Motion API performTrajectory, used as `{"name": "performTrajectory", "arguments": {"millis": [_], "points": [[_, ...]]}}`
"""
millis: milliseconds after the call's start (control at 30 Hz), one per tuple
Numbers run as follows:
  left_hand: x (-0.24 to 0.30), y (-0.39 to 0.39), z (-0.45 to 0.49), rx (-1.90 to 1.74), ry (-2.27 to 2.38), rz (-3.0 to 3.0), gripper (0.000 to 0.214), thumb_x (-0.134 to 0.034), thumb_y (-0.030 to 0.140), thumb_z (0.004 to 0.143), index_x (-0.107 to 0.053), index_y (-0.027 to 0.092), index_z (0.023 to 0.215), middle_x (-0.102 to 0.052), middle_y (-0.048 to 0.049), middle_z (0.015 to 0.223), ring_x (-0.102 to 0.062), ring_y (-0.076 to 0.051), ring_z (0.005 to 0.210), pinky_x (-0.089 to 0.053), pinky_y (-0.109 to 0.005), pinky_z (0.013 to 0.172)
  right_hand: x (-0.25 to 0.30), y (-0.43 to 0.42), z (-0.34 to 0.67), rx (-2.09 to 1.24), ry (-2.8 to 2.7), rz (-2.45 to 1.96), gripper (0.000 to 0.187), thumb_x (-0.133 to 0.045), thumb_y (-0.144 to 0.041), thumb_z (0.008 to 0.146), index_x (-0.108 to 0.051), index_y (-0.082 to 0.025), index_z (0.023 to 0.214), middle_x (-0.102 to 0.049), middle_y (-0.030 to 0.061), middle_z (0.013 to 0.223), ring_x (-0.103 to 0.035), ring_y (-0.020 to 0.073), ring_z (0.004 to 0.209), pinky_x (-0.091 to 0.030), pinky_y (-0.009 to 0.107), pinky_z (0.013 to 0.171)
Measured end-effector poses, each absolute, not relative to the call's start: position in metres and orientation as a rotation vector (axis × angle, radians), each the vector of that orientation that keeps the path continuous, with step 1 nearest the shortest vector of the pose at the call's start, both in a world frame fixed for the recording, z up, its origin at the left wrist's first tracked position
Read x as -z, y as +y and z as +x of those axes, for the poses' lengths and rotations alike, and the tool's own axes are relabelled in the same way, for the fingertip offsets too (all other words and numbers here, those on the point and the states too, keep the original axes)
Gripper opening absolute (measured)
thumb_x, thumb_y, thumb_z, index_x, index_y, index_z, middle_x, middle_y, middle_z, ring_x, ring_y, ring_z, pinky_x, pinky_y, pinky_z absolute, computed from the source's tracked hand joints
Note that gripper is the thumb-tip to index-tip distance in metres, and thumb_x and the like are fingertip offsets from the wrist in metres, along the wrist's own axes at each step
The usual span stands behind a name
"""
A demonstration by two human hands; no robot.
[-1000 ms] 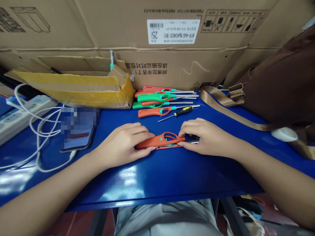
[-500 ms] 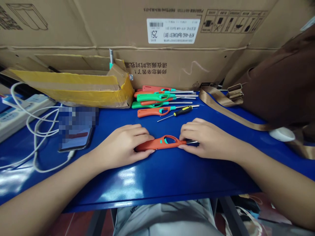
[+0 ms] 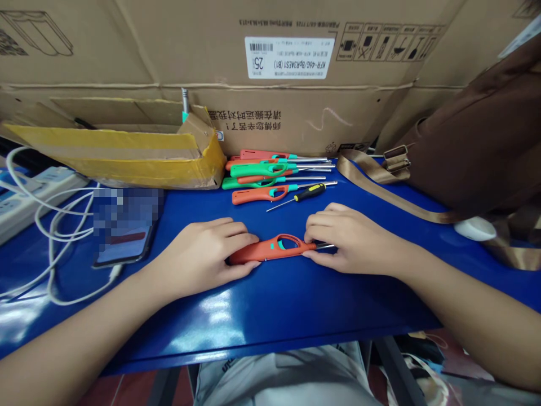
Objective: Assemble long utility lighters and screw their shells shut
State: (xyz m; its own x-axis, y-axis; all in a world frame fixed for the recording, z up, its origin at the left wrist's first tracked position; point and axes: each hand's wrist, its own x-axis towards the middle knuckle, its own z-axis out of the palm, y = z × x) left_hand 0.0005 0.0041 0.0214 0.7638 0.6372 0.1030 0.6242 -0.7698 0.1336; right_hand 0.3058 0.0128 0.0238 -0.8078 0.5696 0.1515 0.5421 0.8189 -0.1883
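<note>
An orange long-necked lighter (image 3: 264, 250) with a teal trigger lies level just over or on the blue table, between my two hands. My left hand (image 3: 211, 248) is closed around its handle end, thumb on the near side. At the other end, my right hand (image 3: 338, 239) pinches the neck by the metal tube, which is partly hidden behind the fingers. Beyond them lies a pile of several orange and green lighters (image 3: 262, 169), tubes pointing right. A small screwdriver (image 3: 310, 192) with a black and yellow handle rests at the near side of the pile.
An open carton with yellow tape (image 3: 169, 169) stands at the back left, a lighter tube poking up. A phone (image 3: 127, 237), white cables and a power strip (image 3: 38, 192) lie left. A brown bag (image 3: 473, 135) with its strap (image 3: 393, 206) and a white mouse-like object (image 3: 475, 228) are right.
The view has shifted slightly, so everything sits a little further left. Both hands keep the same hold on the lighter, with no clear movement of it.
</note>
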Motion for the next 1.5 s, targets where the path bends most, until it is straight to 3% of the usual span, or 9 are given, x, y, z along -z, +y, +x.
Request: {"name": "performTrajectory", "arguments": {"millis": [167,567,1000,1500], "points": [[-0.021,0.0027,0.0002,-0.186,1.089,2.808,0.023,-0.065,0.042,0.095,-0.069,0.023,0.108,-0.069,-0.0003,0.096,-0.066,-0.017,0.073,-0.044,-0.029,0.062,-0.0231,0.0133,0.3059,-0.235,-2.816,-0.877,0.013,-0.064,-0.029,0.096,-0.067,-0.018,0.089,-0.066,0.001,0.088,-0.057,0.0176,0.08,-0.035,0.034,0.081],[-0.021,0.002,0.0029,-0.348,1.088,2.582,0.02,-0.065,0.037,0.096,-0.07,0.021,0.107,-0.067,-0.0014,0.097,-0.065,-0.015,0.082,-0.047,-0.024,0.066,-0.0258,0.0149,0.3078,-0.2,-2.825,-0.868,0.014,-0.065,-0.029,0.097,-0.067,-0.018,0.09,-0.068,0.0024,0.088,-0.058,0.018,0.08,-0.035,0.033,0.079],[-0.028,0.0003,0.0027,-0.303,1.12,2.607,0.02,-0.064,0.037,0.095,-0.071,0.02,0.102,-0.068,-0.0014,0.095,-0.066,-0.016,0.078,-0.049,-0.027,0.066,-0.0253,0.0135,0.3059,-0.213,-2.825,-0.891,0.016,-0.063,-0.03,0.098,-0.067,-0.018,0.089,-0.067,0.0022,0.088,-0.056,0.0172,0.078,-0.035,0.034,0.078],[-0.0191,0.0018,0.0025,-0.354,1.164,2.602,0.029,-0.056,0.041,0.101,-0.072,0.02,0.112,-0.064,-0.0073,0.111,-0.066,-0.016,0.079,-0.054,-0.027,0.068,-0.0225,0.0146,0.3062,-0.232,-2.843,-0.927,0.016,-0.061,-0.031,0.099,-0.067,-0.019,0.091,-0.068,0.0033,0.092,-0.061,0.0182,0.082,-0.034,0.034,0.077]]}}
